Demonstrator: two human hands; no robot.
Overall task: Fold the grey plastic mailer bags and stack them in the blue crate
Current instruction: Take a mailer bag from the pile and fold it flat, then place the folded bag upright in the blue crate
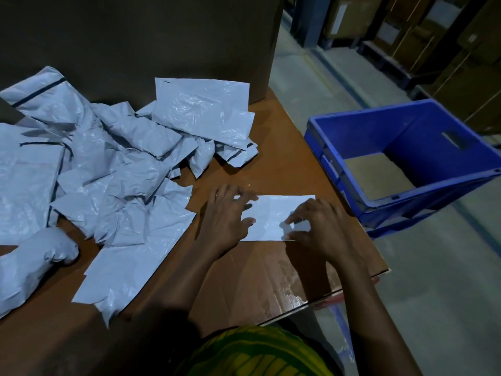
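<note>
A folded grey mailer bag [273,217] lies flat on the brown table [244,272] near its right edge. My left hand [226,215] rests on the bag's left end, fingers stretched out and thumb on the plastic. My right hand [318,226] covers the bag's right end, with bent fingertips and thumb touching its surface a little apart from each other. A big loose pile of crumpled grey mailer bags [108,169] fills the table's left half. The blue crate [339,131] stands on the floor to the right of the table, with only a brown sheet visible on its bottom.
A tall dark panel [135,36] rises behind the pile at the table's back. One flat mailer [127,267] lies at the pile's near edge, left of my left forearm. Stacked cardboard boxes [447,50] line the far right beyond the grey floor.
</note>
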